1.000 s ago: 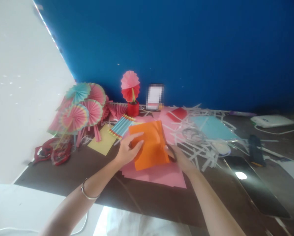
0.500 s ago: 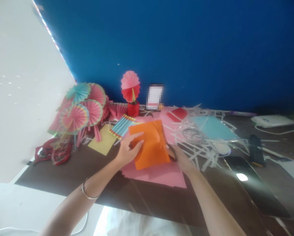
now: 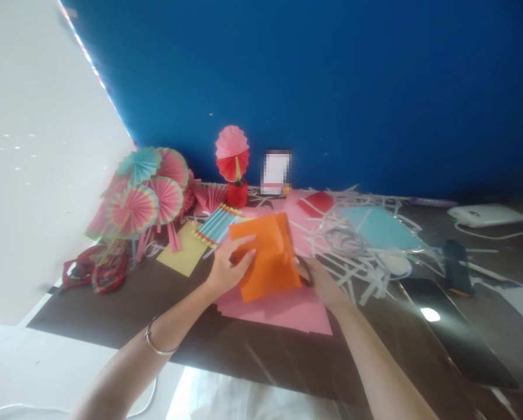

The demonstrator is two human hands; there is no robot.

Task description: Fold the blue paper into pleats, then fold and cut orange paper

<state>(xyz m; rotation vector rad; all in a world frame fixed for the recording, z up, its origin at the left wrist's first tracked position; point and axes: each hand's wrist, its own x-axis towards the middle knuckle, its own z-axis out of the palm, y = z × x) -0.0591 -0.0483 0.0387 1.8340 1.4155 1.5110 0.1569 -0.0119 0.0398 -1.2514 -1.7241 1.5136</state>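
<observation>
An orange sheet of paper (image 3: 268,262) is gripped at its left edge by my left hand (image 3: 229,265), thumb and fingers closed on it. At the sheet's right edge, my right hand (image 3: 320,283) is closed around scissors (image 3: 306,271). Only their dark handle loop shows well; the blades are mostly hidden along the paper's edge. Beneath the orange sheet lie pink paper sheets (image 3: 274,315), partly covered by it. Just beyond my left hand are a folded blue paper strip piece (image 3: 218,224) with yellow and red ends and a yellow sheet (image 3: 183,251).
Folded paper fans (image 3: 132,210) stand at the left beside a red crumpled package (image 3: 95,268). A pink-and-red paper fan (image 3: 232,151) rises from a red pot (image 3: 237,193). White paper strips (image 3: 362,271), a light blue sheet (image 3: 379,227) and a phone (image 3: 458,332) occupy the right.
Very little differs. The orange sheet's right edge and my right hand with the scissors have shifted slightly; my left hand stays where it was.
</observation>
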